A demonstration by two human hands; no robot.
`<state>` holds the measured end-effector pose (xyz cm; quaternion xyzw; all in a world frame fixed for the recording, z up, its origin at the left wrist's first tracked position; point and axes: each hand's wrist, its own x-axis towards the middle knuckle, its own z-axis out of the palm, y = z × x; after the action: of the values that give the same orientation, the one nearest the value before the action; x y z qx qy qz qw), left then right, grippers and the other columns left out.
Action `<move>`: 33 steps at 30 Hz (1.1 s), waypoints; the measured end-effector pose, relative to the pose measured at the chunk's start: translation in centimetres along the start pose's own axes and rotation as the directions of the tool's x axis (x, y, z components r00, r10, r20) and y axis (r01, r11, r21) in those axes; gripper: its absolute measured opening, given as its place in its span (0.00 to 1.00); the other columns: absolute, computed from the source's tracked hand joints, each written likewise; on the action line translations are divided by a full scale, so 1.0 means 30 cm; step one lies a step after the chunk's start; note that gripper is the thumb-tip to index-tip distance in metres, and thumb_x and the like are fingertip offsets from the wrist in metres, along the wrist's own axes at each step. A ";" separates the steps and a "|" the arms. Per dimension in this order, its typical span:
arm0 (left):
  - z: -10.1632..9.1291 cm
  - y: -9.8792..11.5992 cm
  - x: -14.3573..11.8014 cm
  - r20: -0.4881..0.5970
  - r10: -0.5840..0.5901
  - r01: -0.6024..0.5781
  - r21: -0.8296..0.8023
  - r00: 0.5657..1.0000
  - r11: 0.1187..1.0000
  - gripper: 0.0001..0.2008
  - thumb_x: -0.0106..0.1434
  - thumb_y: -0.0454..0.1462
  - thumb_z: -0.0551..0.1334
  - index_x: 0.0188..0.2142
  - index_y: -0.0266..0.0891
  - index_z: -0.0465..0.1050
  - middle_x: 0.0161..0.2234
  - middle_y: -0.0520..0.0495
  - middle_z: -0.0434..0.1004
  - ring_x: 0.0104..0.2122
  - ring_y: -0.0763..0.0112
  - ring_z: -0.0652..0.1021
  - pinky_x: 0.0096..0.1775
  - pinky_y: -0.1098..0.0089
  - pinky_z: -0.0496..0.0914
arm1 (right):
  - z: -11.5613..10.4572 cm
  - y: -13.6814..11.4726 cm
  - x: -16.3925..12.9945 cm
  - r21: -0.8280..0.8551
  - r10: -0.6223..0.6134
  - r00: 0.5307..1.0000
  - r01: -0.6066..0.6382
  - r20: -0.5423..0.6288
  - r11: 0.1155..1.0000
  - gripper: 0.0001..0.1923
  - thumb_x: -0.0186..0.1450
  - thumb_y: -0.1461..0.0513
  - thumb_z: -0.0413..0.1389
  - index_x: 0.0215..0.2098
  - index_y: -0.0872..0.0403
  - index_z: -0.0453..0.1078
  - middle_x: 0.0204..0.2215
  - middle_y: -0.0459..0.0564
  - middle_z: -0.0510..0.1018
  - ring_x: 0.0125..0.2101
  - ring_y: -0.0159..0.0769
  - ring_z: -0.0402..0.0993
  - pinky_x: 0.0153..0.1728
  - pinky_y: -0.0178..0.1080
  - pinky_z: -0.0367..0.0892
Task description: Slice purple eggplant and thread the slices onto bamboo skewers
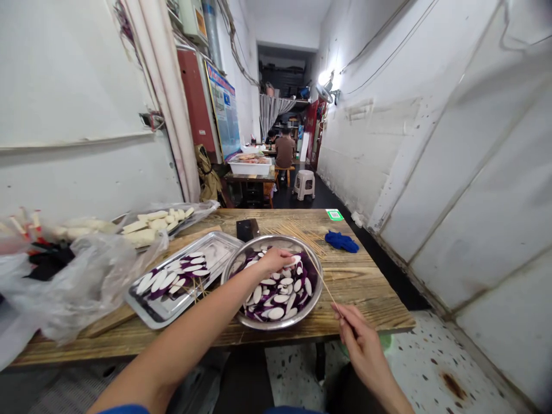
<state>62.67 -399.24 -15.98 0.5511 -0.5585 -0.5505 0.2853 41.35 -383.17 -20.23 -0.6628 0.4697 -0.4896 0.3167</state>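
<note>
left hand (276, 260) in eggplant bowl (241, 316), right hand (360, 339) pinching skewer (321, 279)

A bowl (272, 286) of eggplant slices (276, 293) sits at the near edge of the table (366, 282). A tray (185, 276) with more slices lies just left of it, on a board (129, 310). Behind the bowl lie loose skewers (302, 233); a cloth (341, 241) lies to their right. Plastic bags (64, 276) crowd the table's left end.

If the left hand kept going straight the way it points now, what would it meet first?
Probably the bowl's far rim: the left hand reaches over purple-skinned white eggplant slices in the round steel bowl. Depth is unclear.
</note>
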 end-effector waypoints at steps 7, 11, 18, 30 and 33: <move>-0.027 0.038 -0.049 0.055 -0.222 0.196 -0.700 0.974 0.687 0.06 0.50 0.26 0.60 0.23 0.34 0.63 0.17 0.54 0.63 0.13 0.85 0.62 0.13 0.84 0.51 | 0.070 -0.044 -0.047 -0.119 0.012 0.991 0.004 0.132 0.993 0.22 0.64 0.60 0.41 0.56 0.54 0.56 0.16 0.42 0.65 0.17 0.28 0.62 0.19 0.27 0.61; -0.004 0.036 -0.073 0.069 -0.238 0.201 -0.781 0.969 0.591 0.04 0.53 0.28 0.59 0.30 0.32 0.67 0.24 0.47 0.72 0.22 0.76 0.73 0.21 0.78 0.68 | 0.114 -0.031 -0.065 -0.159 0.028 0.989 -0.004 0.145 0.987 0.23 0.65 0.60 0.39 0.57 0.57 0.55 0.13 0.42 0.66 0.13 0.27 0.61 0.16 0.27 0.60; 0.011 0.021 -0.066 0.016 -0.240 0.145 -0.835 0.971 0.530 0.05 0.55 0.25 0.57 0.33 0.29 0.65 0.32 0.36 0.74 0.35 0.62 0.76 0.37 0.66 0.72 | 0.111 -0.018 -0.069 -0.191 -0.079 0.993 0.094 0.086 0.977 0.22 0.64 0.57 0.42 0.53 0.55 0.61 0.23 0.48 0.77 0.25 0.31 0.74 0.29 0.27 0.68; 0.018 0.018 -0.075 0.045 -0.205 0.156 -0.809 0.978 0.566 0.06 0.55 0.26 0.56 0.35 0.29 0.66 0.30 0.39 0.75 0.33 0.64 0.77 0.38 0.67 0.72 | 0.105 -0.025 -0.054 -0.187 -0.074 0.996 0.082 0.051 0.979 0.22 0.65 0.56 0.42 0.53 0.57 0.62 0.23 0.49 0.78 0.28 0.30 0.75 0.34 0.28 0.68; 0.023 0.026 -0.081 0.023 -0.193 0.134 -0.799 0.981 0.586 0.06 0.55 0.25 0.56 0.35 0.29 0.66 0.30 0.39 0.75 0.33 0.64 0.77 0.38 0.67 0.72 | 0.104 -0.030 -0.053 -0.177 -0.069 0.997 0.075 0.038 0.981 0.22 0.64 0.55 0.43 0.51 0.56 0.63 0.27 0.50 0.79 0.29 0.31 0.75 0.33 0.28 0.68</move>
<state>62.36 -396.95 -14.72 0.4326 -0.1917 -0.7468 0.4674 44.47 -381.49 -20.99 -0.7127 0.4825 -0.4462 0.2453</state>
